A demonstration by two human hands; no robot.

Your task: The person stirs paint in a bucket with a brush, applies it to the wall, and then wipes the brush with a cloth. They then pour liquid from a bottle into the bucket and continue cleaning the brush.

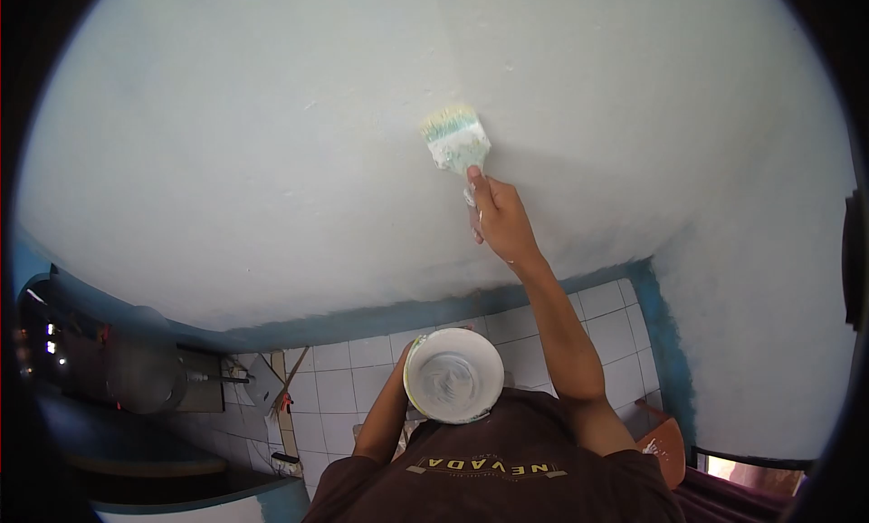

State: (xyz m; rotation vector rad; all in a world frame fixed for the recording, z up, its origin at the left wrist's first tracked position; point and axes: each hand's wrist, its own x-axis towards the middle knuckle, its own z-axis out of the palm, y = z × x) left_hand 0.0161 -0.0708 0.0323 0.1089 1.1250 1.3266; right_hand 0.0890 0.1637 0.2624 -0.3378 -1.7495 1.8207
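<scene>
My right hand grips the handle of a wide paintbrush, with the thumb laid along it. White paint coats the brush's ferrule, and its pale yellow and green bristles point up against the white wall. White smears also show on my fingers. Close to my chest, a white paint bucket is held by my left hand, which is mostly hidden behind it. Streaky white paint covers the bottom of the bucket, and its rim has drips on it.
Blue paint bands the wall's lower edge above a white tiled floor. On the left stands a fan with dark furniture near it. An orange chair is at the lower right, close to a wall corner.
</scene>
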